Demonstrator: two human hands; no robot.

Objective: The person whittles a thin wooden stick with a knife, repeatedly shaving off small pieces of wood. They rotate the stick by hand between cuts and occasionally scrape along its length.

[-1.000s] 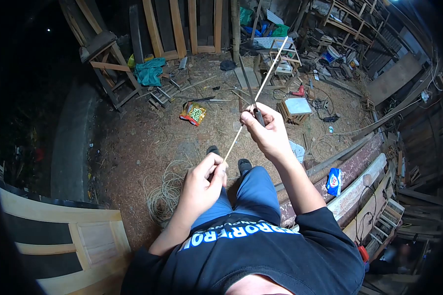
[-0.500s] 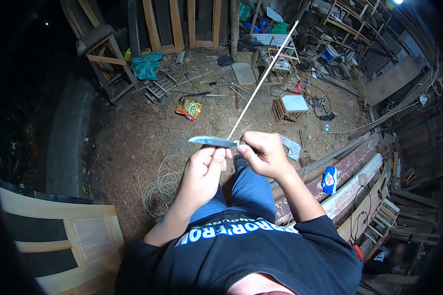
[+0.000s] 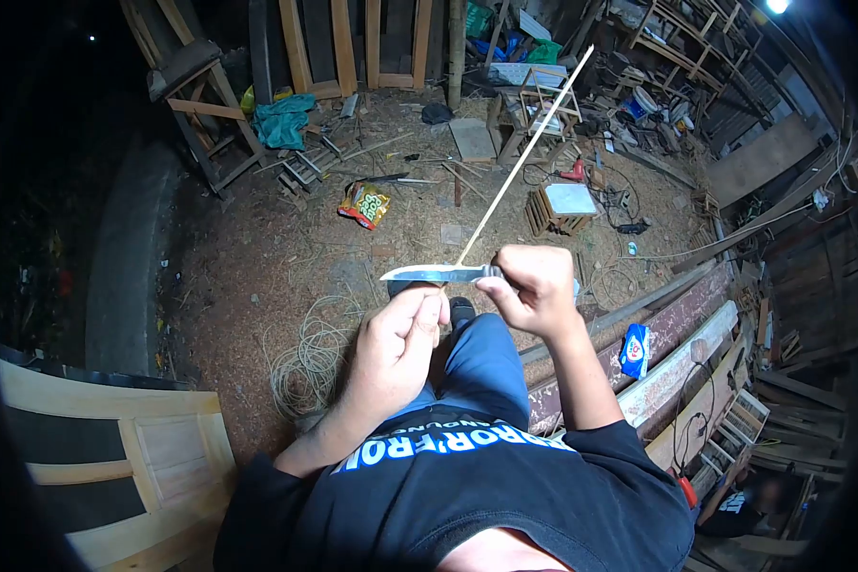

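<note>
Brown dirt floor (image 3: 248,315), littered; bright lamp (image 3: 777,6) upper right; wooden frames (image 3: 341,48) upright at back.

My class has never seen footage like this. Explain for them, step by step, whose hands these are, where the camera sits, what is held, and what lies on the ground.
There is no robot: these are a person's bare hands, seen from a camera worn on that person's head, looking forward and down. The left hand holds a long, thin, pale strip near its lower end. The right hand grips a knife, its blade across the strip just above the left fingers. On the ground lie a coil of pale strands and a colourful snack bag; a slatted crate stands farther off.
</note>
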